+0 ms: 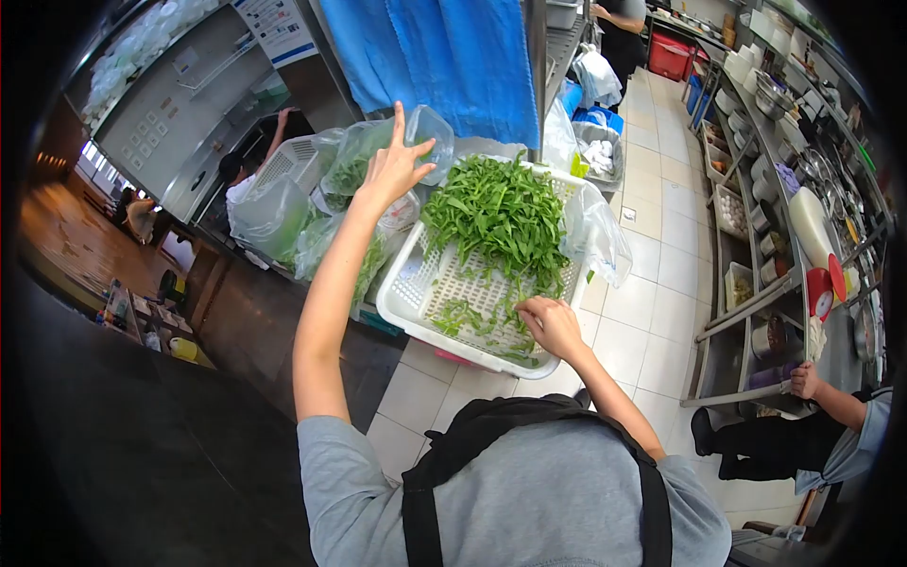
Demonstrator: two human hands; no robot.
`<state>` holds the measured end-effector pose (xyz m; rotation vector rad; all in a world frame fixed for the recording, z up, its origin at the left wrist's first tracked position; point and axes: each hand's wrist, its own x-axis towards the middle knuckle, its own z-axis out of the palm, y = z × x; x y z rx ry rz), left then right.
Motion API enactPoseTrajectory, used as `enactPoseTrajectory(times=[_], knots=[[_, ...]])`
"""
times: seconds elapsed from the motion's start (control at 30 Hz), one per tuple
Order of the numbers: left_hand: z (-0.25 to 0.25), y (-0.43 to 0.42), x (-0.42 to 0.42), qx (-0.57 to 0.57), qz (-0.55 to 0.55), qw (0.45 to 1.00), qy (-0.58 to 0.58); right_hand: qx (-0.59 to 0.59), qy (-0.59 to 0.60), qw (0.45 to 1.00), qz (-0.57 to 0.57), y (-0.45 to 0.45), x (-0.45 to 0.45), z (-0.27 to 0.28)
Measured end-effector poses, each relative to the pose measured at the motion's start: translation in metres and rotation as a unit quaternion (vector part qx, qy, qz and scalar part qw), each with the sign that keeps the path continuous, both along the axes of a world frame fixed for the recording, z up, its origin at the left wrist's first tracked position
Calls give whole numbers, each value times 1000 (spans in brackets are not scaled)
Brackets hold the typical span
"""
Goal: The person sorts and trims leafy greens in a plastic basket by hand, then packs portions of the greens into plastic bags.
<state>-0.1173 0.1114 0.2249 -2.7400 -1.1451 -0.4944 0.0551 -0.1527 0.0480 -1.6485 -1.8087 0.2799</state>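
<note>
A white perforated plastic basket (404, 300) stands in front of me, with a heap of leafy greens (496, 213) piled at its far side and loose leaves scattered over its near floor. My left hand (392, 168) is raised left of the heap with fingers spread, holding nothing, above clear plastic bags (359, 151) of greens. Inside the near right part of the basket, my right hand (551, 324) has its fingers curled and pinched on some of the loose leafy greens; the fingertips are partly hidden. A clear plastic bag (597, 236) hangs over the basket's right rim.
A blue cloth (435, 66) hangs behind the basket beside a metal post. On the right, metal shelving (746, 312) holds bowls, containers and a red scale (820, 291). One person (836, 425) stands at lower right, another (624, 33) at the back. Tiled floor (657, 217) runs between.
</note>
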Motion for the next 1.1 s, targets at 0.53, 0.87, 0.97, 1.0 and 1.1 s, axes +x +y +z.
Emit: enactPoseTrajectory(times=[0.53, 0.87, 0.97, 1.0, 1.1], knots=[[-199, -105, 69, -458, -115, 875, 108, 147, 554, 813, -99, 3, 16, -14], [-199, -78, 76, -359, -112, 907, 188, -48, 58, 995, 63, 24, 26, -3], [-174, -59, 49, -444, -158, 826, 308, -151, -134, 971, 132, 45, 15, -9], [-176, -59, 39, -426, -140, 813, 373, -187, -189, 953, 146, 52, 11, -12], [-195, -69, 11, -370, -83, 777, 503, -213, -309, 910, 176, 70, 7, -44]])
